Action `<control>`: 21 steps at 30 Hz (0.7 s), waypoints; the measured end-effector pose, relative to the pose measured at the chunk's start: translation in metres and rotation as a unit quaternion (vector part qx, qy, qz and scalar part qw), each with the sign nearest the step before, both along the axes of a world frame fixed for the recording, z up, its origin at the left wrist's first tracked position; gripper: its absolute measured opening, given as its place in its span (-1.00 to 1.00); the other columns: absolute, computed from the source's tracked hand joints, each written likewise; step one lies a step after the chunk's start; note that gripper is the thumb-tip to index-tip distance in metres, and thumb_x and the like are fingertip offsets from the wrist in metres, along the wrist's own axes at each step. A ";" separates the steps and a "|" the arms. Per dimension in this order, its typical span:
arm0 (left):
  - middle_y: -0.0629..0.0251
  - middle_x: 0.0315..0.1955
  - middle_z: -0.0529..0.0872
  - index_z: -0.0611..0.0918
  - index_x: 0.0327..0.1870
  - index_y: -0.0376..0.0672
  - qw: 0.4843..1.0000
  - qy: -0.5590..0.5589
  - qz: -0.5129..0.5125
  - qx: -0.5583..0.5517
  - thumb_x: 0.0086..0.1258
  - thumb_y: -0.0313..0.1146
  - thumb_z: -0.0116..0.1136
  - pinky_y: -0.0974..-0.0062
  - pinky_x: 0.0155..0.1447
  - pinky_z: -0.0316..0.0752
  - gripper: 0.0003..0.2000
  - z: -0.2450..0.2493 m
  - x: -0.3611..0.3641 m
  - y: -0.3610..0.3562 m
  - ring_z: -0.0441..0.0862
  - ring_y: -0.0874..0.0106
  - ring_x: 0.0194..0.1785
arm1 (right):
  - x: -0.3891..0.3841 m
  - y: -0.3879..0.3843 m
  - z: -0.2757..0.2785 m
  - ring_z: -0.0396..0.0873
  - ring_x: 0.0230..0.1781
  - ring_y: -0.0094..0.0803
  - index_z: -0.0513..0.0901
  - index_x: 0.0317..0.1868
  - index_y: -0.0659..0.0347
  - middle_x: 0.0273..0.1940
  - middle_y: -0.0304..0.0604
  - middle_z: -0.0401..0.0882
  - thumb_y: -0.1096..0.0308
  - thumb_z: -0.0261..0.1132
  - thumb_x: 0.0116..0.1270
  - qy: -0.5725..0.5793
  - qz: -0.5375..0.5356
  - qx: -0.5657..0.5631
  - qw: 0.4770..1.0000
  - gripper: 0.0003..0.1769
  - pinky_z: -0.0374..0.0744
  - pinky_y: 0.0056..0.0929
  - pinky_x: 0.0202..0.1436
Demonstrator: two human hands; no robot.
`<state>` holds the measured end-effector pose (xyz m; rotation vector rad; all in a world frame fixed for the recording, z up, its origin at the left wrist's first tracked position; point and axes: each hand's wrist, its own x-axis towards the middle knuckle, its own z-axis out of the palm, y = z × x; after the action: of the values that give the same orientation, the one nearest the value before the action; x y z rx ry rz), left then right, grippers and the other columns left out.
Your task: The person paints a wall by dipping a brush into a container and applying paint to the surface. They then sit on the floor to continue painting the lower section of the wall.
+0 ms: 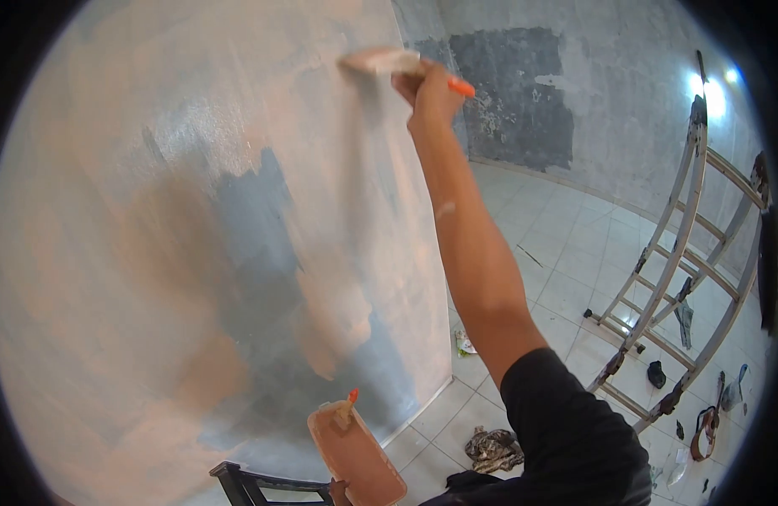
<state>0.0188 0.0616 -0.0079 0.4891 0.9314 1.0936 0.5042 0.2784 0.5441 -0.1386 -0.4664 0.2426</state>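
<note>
Closest is the black sleeve (566, 430) of the raised right arm, which runs up and left to the wall (110, 253). At its top the right hand (427, 91) is closed in a fist round the orange handle of a scraper (380, 61). The scraper's wide flat blade, smeared peach, lies against the wall near the top of the frame, just left of the wall's corner.

Low in the middle, the left hand (338, 489) shows only as a few fingers curled on the lower left edge of a tray (363, 464), holding it tilted in the air just in front of the wall. The tray is coated in peach paste. A small tool (348, 405) with an orange tip lies at its upper end.

Most of the wall is covered in a pale peach coat. A bare grey patch (262, 278) runs down the middle to the tray. Just left of the tray stands a dark chair frame (245, 485).

On the white tiled floor (566, 253) to the right, a crumpled rag (492, 449) lies near the sleeve. Farther right stands a grey ladder (684, 278), with small items scattered about its feet. A far wall (633, 101) bears a dark patch, and a lamp (713, 93) glares at the ladder's top.
</note>
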 end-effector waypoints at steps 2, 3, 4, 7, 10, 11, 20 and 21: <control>-0.04 0.11 0.54 0.33 0.32 -0.34 1.000 0.016 0.008 0.000 0.08 -0.17 0.04 0.14 0.21 0.48 -0.29 0.002 0.002 -0.001 0.56 0.02 0.12 | 0.000 0.004 0.040 0.61 -0.54 -0.33 0.52 -0.35 0.36 -0.39 -0.06 0.61 0.44 0.21 0.22 0.011 0.011 0.035 0.999 -0.88 0.66 -0.46 -0.52; -0.04 0.11 0.54 0.33 0.31 -0.34 1.000 0.013 0.004 0.003 0.08 -0.17 0.03 0.14 0.21 0.48 -0.29 0.000 0.000 -0.001 0.55 0.02 0.12 | 0.000 0.010 0.045 0.61 -0.54 -0.33 0.52 -0.35 0.36 -0.39 -0.06 0.61 0.44 0.21 0.22 0.012 0.014 0.036 0.999 -0.88 0.66 -0.46 -0.52; -0.03 0.11 0.54 0.34 0.31 -0.34 1.000 0.007 0.001 0.007 0.08 -0.17 0.03 0.14 0.21 0.48 -0.30 -0.003 0.001 -0.004 0.55 0.01 0.12 | -0.002 0.014 0.051 0.64 -0.50 -0.27 0.52 -0.26 0.41 -0.36 0.00 0.62 0.46 0.18 0.23 0.017 0.010 0.029 0.999 -0.85 0.72 -0.39 -0.44; -0.03 0.10 0.54 0.34 0.30 -0.34 1.000 0.023 0.005 0.014 0.07 -0.17 0.03 0.13 0.20 0.48 -0.30 -0.013 -0.004 0.000 0.56 0.01 0.10 | 0.000 0.032 0.018 0.68 -0.45 -0.22 0.52 -0.17 0.46 -0.31 0.08 0.62 0.47 0.15 0.26 0.030 -0.013 -0.037 0.999 -0.79 0.78 -0.31 -0.35; -0.02 0.08 0.55 0.35 0.30 -0.34 0.999 0.032 0.016 0.011 0.07 -0.18 0.03 0.15 0.20 0.47 -0.30 -0.005 0.002 -0.002 0.55 0.03 0.11 | -0.003 0.022 -0.070 0.63 -0.48 -0.34 0.59 -0.32 0.40 -0.38 -0.06 0.63 0.43 0.20 0.23 0.027 -0.038 -0.108 0.993 -0.84 0.67 -0.42 -0.49; -0.02 0.08 0.55 0.35 0.30 -0.34 0.999 0.034 0.017 0.004 0.07 -0.18 0.03 0.15 0.20 0.47 -0.30 -0.001 0.002 -0.011 0.55 0.03 0.11 | -0.009 0.009 -0.094 0.64 -0.48 -0.34 0.60 -0.32 0.41 -0.39 -0.07 0.63 0.43 0.20 0.22 0.038 -0.024 -0.139 0.989 -0.83 0.68 -0.40 -0.48; -0.01 0.05 0.55 0.37 0.27 -0.34 0.994 0.097 -0.006 0.056 0.05 -0.18 0.06 0.17 0.17 0.47 -0.31 0.021 0.017 -0.002 0.56 0.06 0.07 | 0.008 0.004 -0.010 0.69 -0.31 -0.18 0.54 -0.16 0.47 -0.25 0.07 0.64 0.41 0.20 0.29 -0.073 0.022 -0.008 0.997 -0.76 0.76 -0.30 -0.16; 0.02 0.05 0.54 0.36 0.27 -0.34 0.994 0.106 -0.017 0.034 0.02 -0.20 0.07 0.19 0.14 0.48 -0.30 0.017 0.015 0.001 0.55 0.12 0.08 | 0.009 0.006 -0.017 0.69 -0.28 -0.19 0.54 -0.15 0.46 -0.22 0.07 0.64 0.40 0.20 0.29 -0.094 0.035 -0.038 0.994 -0.76 0.75 -0.29 -0.14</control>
<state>0.0334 0.0626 0.0095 0.6841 1.0690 1.0583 0.5130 0.2842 0.5266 -0.2207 -0.6497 0.3182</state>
